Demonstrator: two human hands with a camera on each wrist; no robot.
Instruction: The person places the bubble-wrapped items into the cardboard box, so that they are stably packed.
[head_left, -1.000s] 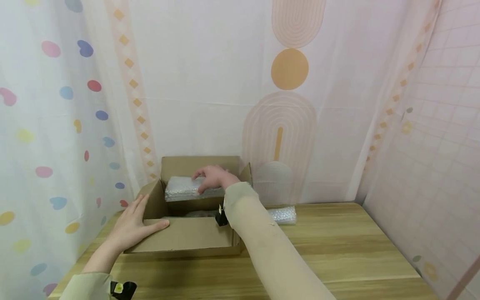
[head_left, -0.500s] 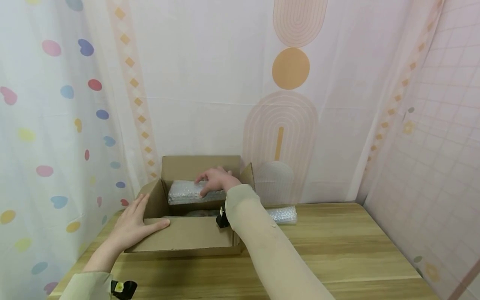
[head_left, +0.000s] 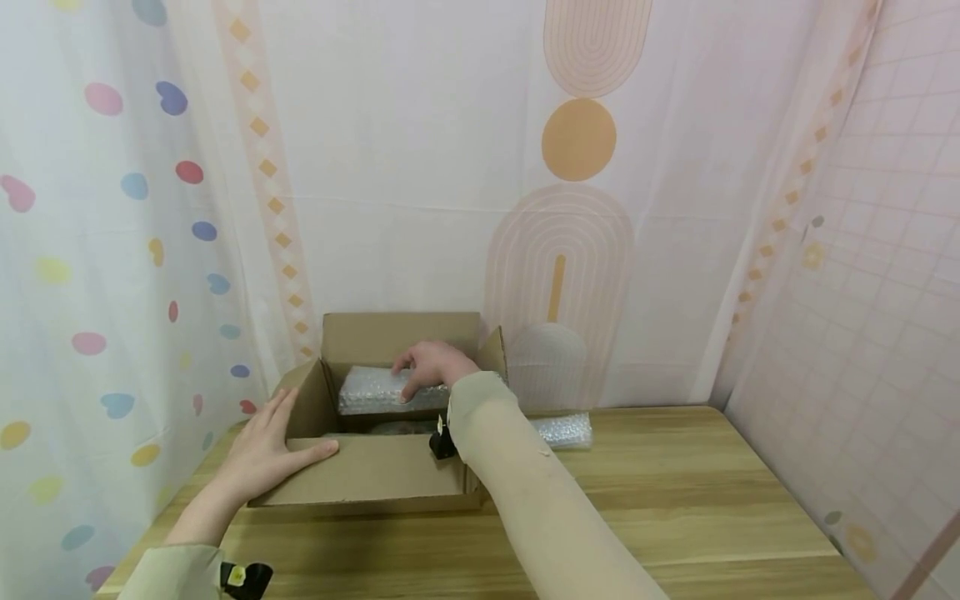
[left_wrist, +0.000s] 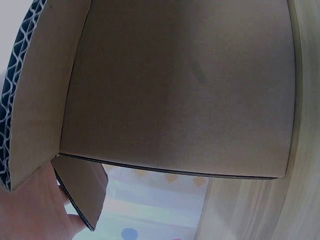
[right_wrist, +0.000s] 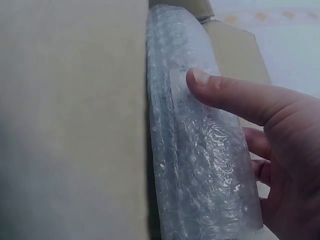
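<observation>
An open cardboard box (head_left: 375, 477) stands at the table's back left. My right hand (head_left: 431, 365) reaches into it and grips a bubble-wrapped package (head_left: 371, 392), held lengthwise against the box's back wall. In the right wrist view the thumb (right_wrist: 225, 95) presses on the package (right_wrist: 195, 160) and the other fingers curl behind it, next to a cardboard wall (right_wrist: 70, 120). My left hand (head_left: 262, 450) lies flat on the box's front left corner, fingers straight, thumb along the front flap. The left wrist view shows mostly that flap (left_wrist: 180, 90) and a bit of palm (left_wrist: 30, 210).
A second bubble-wrapped bundle (head_left: 562, 429) lies on the wooden table (head_left: 675, 500) just right of the box. More bubble wrap shows low inside the box. Patterned curtains close off the back and both sides.
My right hand has lowered the bubble-wrapped package a little deeper into the box and slightly to the right. The left hand has not moved.
</observation>
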